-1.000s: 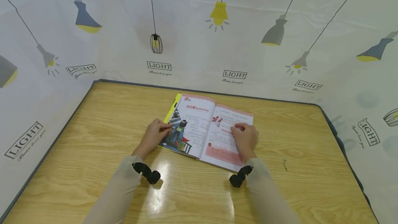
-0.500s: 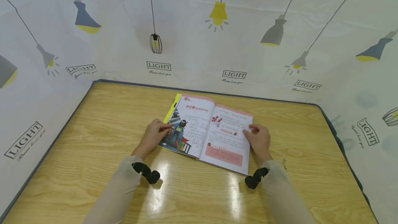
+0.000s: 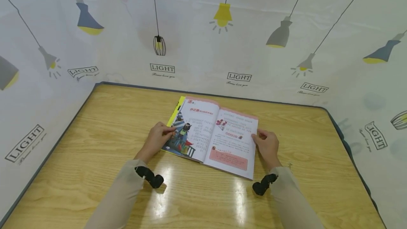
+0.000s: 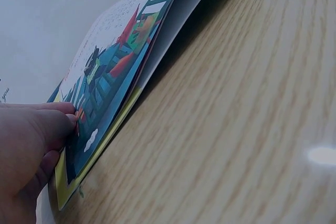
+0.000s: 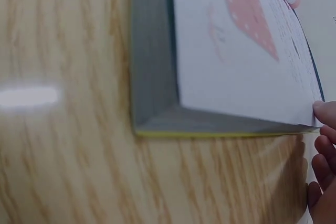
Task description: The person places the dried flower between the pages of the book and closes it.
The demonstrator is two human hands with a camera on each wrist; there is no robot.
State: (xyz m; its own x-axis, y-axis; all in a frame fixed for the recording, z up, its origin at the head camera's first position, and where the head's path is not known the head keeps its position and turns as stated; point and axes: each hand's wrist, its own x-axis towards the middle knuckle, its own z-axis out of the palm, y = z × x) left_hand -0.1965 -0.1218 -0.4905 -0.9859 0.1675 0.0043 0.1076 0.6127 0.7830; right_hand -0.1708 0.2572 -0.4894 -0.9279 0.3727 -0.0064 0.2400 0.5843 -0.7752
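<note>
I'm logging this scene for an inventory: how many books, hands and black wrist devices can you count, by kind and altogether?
Book: 1
Hands: 2
Black wrist devices: 2
Total: 5

A book (image 5: pixel 231 82) lies on the table (image 5: pixel 63 177), a white page (image 5: pixel 210 72) uppermost. Printed on that page are a pink panel (image 5: pixel 252 11) with white dots and lines of small, blurred print (image 5: pixel 296 45). Grey shows below two of the page's edges, meeting at a corner of the book above a thin yellow cover edge (image 5: pixel 210 134). Well along that edge from the corner, the right hand (image 5: pixel 325 166) pinches the book, thumb on the page. A bright reflection (image 5: pixel 29 96) shines on the table, apart from the book.
</note>
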